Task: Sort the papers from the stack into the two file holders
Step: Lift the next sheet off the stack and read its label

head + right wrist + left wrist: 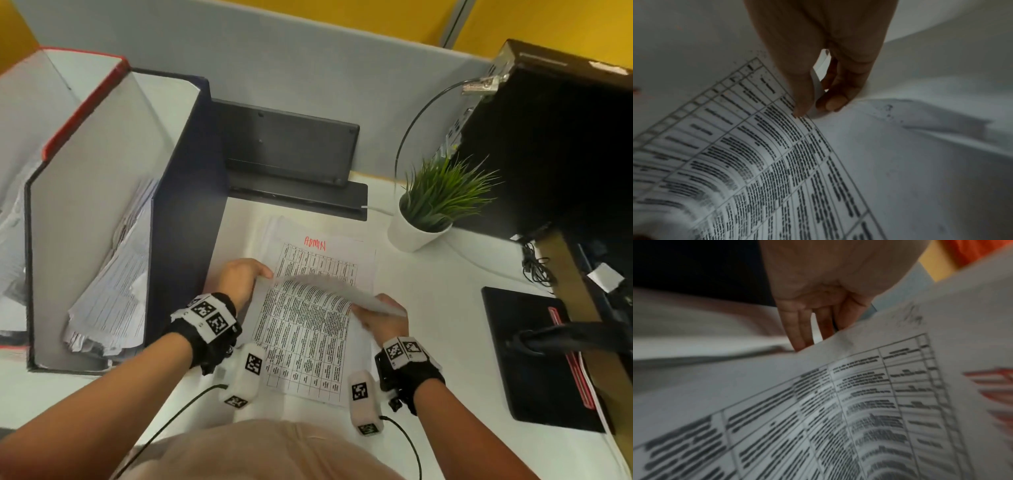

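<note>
A stack of papers (322,253) lies mid-desk; its exposed sheet is marked "ADMIN" in red. Both hands lift the top sheet (308,308), a printed table, and it curls upward. My left hand (262,274) grips its left edge, thumb on top. In the left wrist view the left hand's fingers (803,331) reach behind the sheet (838,402). My right hand (359,313) pinches the right edge, and the right wrist view shows thumb and forefinger (813,107) closed on the sheet (756,154). A dark blue file holder (191,178) with papers (113,281) stands at left, a red-edged holder (85,99) beyond it.
A black keyboard (287,147) leans against the grey partition behind the stack. A potted plant (435,205) stands right of the stack, a black computer case (548,137) behind it. A black pad (534,353) lies at the right near the desk edge.
</note>
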Motion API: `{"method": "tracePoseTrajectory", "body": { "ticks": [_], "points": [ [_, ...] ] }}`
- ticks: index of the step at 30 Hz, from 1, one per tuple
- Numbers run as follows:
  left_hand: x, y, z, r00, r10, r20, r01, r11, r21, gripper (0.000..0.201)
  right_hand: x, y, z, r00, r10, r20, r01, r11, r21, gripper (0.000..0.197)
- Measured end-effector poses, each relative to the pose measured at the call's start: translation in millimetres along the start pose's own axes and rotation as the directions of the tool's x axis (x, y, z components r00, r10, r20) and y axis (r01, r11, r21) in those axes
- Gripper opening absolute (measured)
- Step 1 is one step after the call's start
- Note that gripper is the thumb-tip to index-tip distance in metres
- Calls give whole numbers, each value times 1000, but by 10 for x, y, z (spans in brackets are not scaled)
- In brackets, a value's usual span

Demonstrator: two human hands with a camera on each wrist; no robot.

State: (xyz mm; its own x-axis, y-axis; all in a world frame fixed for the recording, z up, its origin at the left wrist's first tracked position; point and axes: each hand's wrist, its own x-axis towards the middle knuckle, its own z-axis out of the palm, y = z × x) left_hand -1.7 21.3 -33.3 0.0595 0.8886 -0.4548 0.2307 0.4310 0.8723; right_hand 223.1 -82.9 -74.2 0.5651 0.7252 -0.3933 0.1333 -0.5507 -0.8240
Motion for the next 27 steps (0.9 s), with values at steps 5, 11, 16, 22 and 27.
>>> {"method": "tracePoseTrajectory", "body": {
  "ticks": [5,11,16,22,27],
  "points": [
    [276,7,-56,995,-42,-86,66,950,304,20,-10,26,-44,999,43,1,-43,995,88,32],
    [217,0,24,992,62,-108,16,797,604,35,-74,-4,-17,999,44,17,-47,974,223,34],
    [169,-28,42,991,118,-60,-46,731,681,35,-105,0,19,1000,-5,-3,6,967,254,24],
    [1,25,0,964,264,21,-194,650,735,28,14,2,19,999,38,18,-38,999,9,31],
    [-156,-5,25,895,446,9,-397,787,472,24,-47,-53,-14,999,22,-41,-18,995,97,40]
  ]
}}
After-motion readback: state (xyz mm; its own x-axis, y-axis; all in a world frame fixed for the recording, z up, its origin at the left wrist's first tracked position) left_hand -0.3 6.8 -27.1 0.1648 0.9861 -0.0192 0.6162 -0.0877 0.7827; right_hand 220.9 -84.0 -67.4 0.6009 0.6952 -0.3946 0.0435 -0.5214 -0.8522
